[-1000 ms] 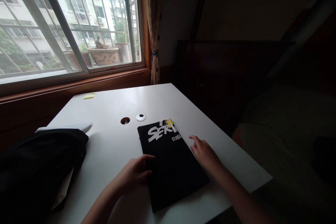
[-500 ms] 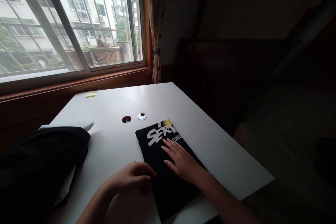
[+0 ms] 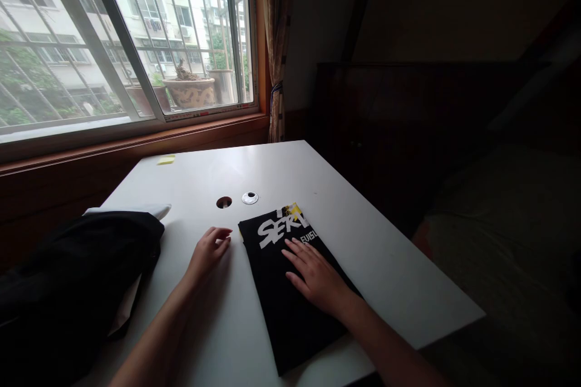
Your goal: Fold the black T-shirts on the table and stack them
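Note:
A black T-shirt (image 3: 281,308) with white lettering and a yellow patch lies folded into a long strip on the white table (image 3: 381,266). My right hand (image 3: 313,272) rests flat on its upper right part, fingers spread over the cloth beside the print. Left of the shirt's far left corner, my left hand (image 3: 212,251) hovers just above the tabletop, apart from the cloth. Its fingers are bent, with a gap between thumb and fingers and nothing in them.
On the left of the table sits a heap of black and white cloth (image 3: 91,266). Beyond the shirt are a round hole (image 3: 224,202) and a silver grommet (image 3: 250,198). A yellow sticky note (image 3: 166,159) lies near the back edge. A barred window (image 3: 136,36) rises behind.
My left hand has left the shirt's left edge and moved forward and left, toward its far corner. My right hand stays flat on the shirt. The view has shifted slightly.

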`<state>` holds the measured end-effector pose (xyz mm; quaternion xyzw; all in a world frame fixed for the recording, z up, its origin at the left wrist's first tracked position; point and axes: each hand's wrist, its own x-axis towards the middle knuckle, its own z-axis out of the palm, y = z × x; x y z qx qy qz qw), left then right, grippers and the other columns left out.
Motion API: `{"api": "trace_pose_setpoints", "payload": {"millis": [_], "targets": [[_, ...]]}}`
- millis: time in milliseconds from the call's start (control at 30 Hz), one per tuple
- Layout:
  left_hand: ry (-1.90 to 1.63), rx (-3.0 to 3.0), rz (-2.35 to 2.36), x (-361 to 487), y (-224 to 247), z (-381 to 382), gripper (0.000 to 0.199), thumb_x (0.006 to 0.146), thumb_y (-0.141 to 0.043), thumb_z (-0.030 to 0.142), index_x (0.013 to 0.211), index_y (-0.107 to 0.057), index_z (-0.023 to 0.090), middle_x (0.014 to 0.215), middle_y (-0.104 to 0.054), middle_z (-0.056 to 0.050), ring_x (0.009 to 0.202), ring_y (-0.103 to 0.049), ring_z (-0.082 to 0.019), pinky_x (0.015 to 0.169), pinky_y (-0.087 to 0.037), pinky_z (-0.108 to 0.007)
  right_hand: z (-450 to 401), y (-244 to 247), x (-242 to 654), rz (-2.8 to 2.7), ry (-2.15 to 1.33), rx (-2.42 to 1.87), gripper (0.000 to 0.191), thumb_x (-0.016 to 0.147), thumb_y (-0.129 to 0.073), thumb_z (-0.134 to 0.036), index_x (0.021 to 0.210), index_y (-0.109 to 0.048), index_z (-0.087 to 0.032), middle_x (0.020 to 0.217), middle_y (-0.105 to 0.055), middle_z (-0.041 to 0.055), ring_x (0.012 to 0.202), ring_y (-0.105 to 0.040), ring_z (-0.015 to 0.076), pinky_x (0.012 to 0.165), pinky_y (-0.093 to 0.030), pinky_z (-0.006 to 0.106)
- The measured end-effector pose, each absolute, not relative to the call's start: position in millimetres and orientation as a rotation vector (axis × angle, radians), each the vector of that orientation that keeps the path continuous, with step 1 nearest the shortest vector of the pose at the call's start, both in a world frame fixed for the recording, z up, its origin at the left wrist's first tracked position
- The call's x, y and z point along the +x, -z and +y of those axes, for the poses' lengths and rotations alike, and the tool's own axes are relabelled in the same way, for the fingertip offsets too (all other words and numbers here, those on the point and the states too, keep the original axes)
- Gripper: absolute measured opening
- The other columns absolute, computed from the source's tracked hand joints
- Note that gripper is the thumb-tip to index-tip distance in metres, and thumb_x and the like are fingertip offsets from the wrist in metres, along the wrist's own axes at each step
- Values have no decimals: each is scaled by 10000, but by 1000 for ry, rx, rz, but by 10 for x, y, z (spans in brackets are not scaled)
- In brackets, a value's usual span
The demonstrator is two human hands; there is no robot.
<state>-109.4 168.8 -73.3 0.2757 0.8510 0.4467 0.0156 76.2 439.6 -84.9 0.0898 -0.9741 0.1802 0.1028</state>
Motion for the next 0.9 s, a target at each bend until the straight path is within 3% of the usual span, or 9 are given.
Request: {"api": "trace_pose_setpoints", "payload": {"millis": [233, 633, 800, 900], "targets": [[-1078, 1213, 2885, -1275, 828, 1926, 238, 968, -477, 289, 1123, -649, 232, 1071, -652, -82, 905, -670, -228, 763, -574, -374, 4408, 864, 757, -2862, -540, 266, 513, 1012, -516, -363, 1515, -474, -273, 1610, -405, 55, 1502, -342, 272, 1233, -311, 529], [-947, 1293, 2971, -1285, 816, 1983, 136, 961, -482, 215, 876, -587, 231, 908, -600, -35, 768, -565, -190, 677, -480, -314, 4405, 847, 767, -2853, -569, 252, 495, 1010, -515, -356, 1498, -498, -274, 1596, -432, 50, 1496, -354, 266, 1233, -315, 525], [-932, 1243, 3027, -1299, 852, 1949, 153, 940, -466, 178, 850, -579, 231, 887, -604, -43, 795, -582, -212, 698, -496, -335, 4403, 840, 763, -2855, -554, 259, 489, 1017, -498, -359, 1498, -497, -273, 1599, -427, 46, 1501, -344, 262, 1238, -307, 513], [-956, 1208, 3063, -1273, 852, 1921, 171, 960, -450, 199, 946, -619, 222, 986, -638, -78, 892, -620, -243, 763, -532, -377, 4409, 841, 761, -2873, -544, 257, 493, 1019, -493, -363, 1503, -489, -268, 1608, -413, 44, 1504, -337, 261, 1238, -304, 519]]}}
